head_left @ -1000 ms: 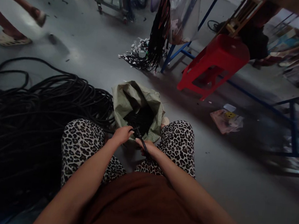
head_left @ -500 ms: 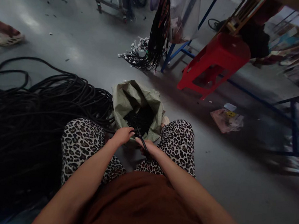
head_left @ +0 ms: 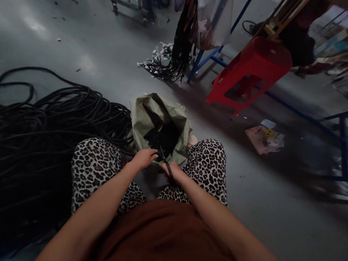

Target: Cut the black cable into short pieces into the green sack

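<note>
Between my knees, my left hand is closed on a black cable that runs in from the left; its end at my fingertips is hard to make out. My right hand is wrapped around the dark handle of a pair of scissors. The thin blades point up and left, close to my left fingertips. Beneath both hands stands an open, greenish woven sack with small dark pieces inside, too dim to tell apart.
A large heap of black cable covers the floor at left. Ahead, a bundle of dark wires with white ends hangs by a blue frame. A red plastic stool and a plastic packet are at right.
My right hand has drawn slightly down and right, and the scissor blades now show more clearly, apart from my left hand. A person's foot at far left has left view.
</note>
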`<act>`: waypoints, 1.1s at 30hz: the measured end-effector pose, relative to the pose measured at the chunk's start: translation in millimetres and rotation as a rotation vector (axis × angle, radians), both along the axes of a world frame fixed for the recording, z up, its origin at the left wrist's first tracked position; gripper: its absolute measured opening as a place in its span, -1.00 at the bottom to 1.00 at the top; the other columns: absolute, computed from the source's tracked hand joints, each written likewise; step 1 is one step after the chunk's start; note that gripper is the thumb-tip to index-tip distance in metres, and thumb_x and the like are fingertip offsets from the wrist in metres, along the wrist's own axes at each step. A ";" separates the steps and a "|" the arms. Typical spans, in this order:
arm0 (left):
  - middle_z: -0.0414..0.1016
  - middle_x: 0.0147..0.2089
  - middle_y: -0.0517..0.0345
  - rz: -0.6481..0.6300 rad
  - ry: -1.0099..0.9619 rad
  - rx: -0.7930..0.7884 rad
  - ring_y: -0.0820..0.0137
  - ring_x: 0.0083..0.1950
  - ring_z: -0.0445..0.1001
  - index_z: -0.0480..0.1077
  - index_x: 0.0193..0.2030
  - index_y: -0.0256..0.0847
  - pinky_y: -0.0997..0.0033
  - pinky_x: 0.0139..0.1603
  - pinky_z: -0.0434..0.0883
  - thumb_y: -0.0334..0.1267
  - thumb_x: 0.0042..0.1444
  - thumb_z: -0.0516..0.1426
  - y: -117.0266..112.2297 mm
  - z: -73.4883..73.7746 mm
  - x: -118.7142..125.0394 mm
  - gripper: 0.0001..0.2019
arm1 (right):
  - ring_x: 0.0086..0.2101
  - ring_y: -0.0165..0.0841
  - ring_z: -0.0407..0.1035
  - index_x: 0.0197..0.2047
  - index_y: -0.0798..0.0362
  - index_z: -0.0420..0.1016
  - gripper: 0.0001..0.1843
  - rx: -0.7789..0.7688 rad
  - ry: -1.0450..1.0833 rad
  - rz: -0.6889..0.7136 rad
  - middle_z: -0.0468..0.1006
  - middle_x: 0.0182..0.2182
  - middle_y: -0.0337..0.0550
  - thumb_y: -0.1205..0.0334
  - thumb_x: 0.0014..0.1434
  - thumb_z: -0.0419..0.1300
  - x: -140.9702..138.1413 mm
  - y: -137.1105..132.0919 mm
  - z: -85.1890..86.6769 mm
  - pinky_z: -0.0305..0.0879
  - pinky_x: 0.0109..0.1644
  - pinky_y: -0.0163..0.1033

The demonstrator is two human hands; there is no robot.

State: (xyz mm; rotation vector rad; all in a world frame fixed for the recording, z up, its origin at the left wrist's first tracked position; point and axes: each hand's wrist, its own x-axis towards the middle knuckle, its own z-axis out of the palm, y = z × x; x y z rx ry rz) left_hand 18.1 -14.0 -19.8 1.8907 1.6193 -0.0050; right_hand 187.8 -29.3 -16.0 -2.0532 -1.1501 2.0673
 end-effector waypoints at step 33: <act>0.53 -0.06 0.03 -0.034 0.222 -0.111 0.25 -0.03 0.48 0.42 0.01 -0.04 0.34 -0.07 0.36 -0.13 0.19 -0.03 -2.4 -9.2 -18.3 -0.68 | -0.81 -0.46 0.15 -0.58 0.09 0.28 -0.80 -0.011 -0.175 0.009 0.14 -0.86 -0.35 0.32 0.01 0.21 4.2 3.4 -2.9 0.05 -0.75 -0.43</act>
